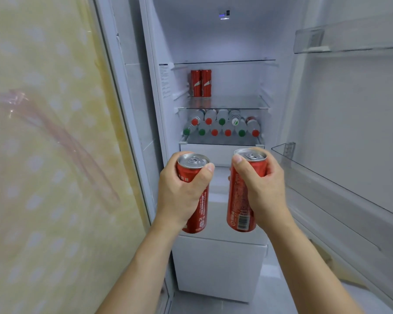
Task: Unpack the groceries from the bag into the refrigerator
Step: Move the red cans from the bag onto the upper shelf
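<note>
I stand in front of the open refrigerator (222, 41). My left hand (179, 193) grips a tall red soda can (196, 214) upright, fingers wrapped round its upper half. My right hand (263, 191) grips a second red can (239, 200), barcode facing me, also upright. Both cans hang in front of the fridge's lower part, apart from each other. Two red cans (201, 83) stand side by side at the left of the middle glass shelf (236, 103). The grocery bag is out of view.
Below the middle shelf lie several bottles (221, 126) on their sides, with red and green caps facing me. The open door at the right carries clear door bins (327, 177). A yellow dotted curtain (43, 155) hangs at the left. A white drawer front (218, 266) sits below.
</note>
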A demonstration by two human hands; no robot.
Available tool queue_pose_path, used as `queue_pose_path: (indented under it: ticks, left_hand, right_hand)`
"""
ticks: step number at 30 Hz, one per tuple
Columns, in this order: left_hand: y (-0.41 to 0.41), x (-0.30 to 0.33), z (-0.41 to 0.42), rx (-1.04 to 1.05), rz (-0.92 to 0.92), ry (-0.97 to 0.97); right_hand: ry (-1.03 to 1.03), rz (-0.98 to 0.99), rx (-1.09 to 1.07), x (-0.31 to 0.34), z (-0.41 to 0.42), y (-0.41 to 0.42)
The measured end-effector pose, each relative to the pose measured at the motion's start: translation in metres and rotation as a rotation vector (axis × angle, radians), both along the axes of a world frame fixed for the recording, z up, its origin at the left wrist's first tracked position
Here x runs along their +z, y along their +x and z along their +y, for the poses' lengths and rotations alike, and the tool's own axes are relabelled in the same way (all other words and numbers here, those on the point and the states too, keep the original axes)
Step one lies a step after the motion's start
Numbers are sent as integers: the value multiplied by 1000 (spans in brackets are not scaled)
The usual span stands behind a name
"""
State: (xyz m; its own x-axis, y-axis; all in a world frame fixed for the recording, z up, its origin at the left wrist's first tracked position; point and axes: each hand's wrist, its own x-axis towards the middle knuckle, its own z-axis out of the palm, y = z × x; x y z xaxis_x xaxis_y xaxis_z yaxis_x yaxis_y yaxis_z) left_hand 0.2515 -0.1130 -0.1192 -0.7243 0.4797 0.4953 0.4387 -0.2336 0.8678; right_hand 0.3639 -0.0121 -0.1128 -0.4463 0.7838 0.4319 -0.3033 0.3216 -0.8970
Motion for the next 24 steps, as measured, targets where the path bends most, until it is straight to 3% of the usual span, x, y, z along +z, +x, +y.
queue_pose_path:
  ticks: [12,24]
  left_hand:
    - [-89,7,56,-21,12,38]
    - [-117,17,136,-1,-4,43]
  right_hand:
    - [-11,46,-9,5,57,-81]
    - [16,79,-3,15,135,-116]
